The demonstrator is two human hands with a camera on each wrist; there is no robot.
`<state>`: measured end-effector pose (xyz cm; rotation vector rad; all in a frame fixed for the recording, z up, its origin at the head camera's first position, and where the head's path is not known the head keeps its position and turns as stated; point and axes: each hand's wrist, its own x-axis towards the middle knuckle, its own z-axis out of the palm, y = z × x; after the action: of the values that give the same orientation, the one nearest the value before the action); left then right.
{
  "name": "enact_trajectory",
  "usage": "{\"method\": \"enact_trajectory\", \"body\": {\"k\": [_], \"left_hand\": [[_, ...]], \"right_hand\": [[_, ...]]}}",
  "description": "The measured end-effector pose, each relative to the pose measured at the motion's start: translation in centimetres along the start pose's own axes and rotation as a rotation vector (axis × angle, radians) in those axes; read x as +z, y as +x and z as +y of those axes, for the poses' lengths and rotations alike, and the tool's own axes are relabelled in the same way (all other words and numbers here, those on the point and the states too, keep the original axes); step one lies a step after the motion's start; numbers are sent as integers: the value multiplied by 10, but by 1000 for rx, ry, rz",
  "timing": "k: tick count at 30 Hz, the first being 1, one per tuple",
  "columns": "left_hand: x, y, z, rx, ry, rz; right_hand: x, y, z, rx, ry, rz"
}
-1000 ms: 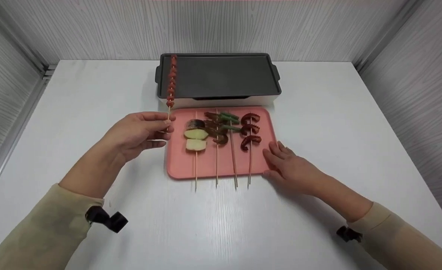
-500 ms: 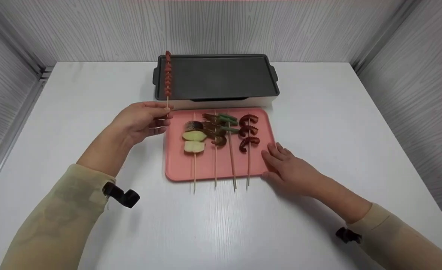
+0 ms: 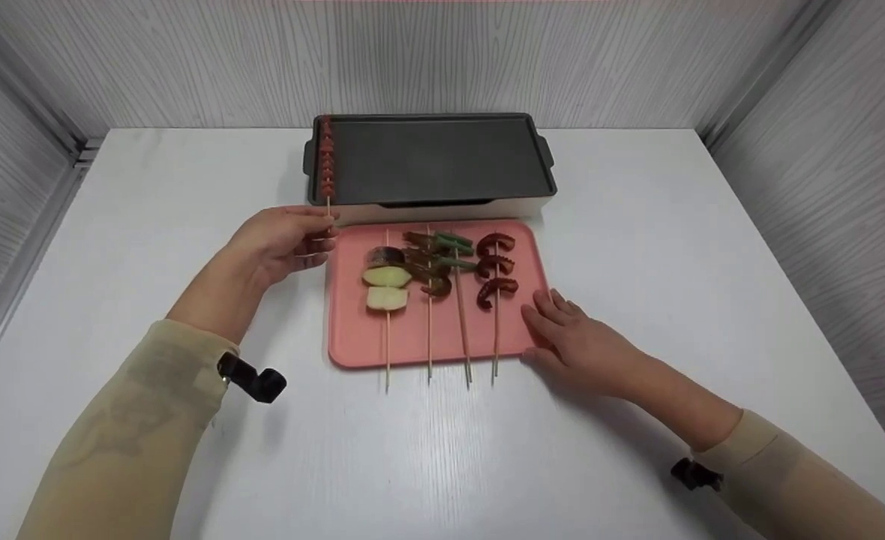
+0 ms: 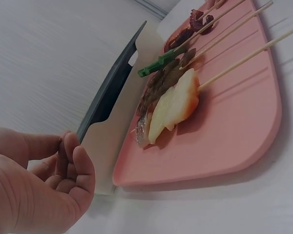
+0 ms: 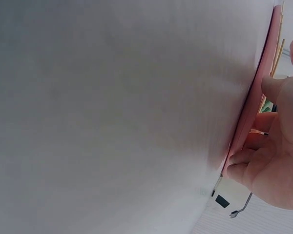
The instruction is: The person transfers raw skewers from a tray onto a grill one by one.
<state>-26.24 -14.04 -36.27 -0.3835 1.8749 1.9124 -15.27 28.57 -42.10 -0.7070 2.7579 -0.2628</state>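
Observation:
My left hand pinches the bare end of a skewer threaded with small red pieces. The red part lies along the left end of a dark griddle plate. In the left wrist view, the thumb and index finger of my left hand meet at their tips, and the skewer hardly shows. My right hand rests with fairly straight fingers against the right edge of a pink tray. The right wrist view shows my right hand along the tray's side.
On the tray lie a skewer of pale chunks, a shrimp skewer, a green vegetable skewer and an octopus tentacle skewer. Their sticks overhang the tray's near edge. The griddle's white base stands right behind the tray.
My left hand has moved slightly forward and left, lowering the red skewer onto the griddle's left end. My right hand stays at the tray's edge.

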Motion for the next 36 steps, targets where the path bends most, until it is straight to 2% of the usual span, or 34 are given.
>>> {"method": "enact_trajectory", "body": {"k": [6, 16, 31, 36], "left_hand": [[-1, 4, -3, -14, 13, 32], [-3, 7, -6, -14, 5, 70], [0, 6, -8, -2, -3, 70], [0, 3, -8, -7, 7, 59]], "right_hand": [[0, 0, -1, -8, 9, -1], [0, 0, 2, -38, 36, 59], [-1, 0, 2, 103, 89, 61], [-4, 1, 3, 117, 85, 46]]}}
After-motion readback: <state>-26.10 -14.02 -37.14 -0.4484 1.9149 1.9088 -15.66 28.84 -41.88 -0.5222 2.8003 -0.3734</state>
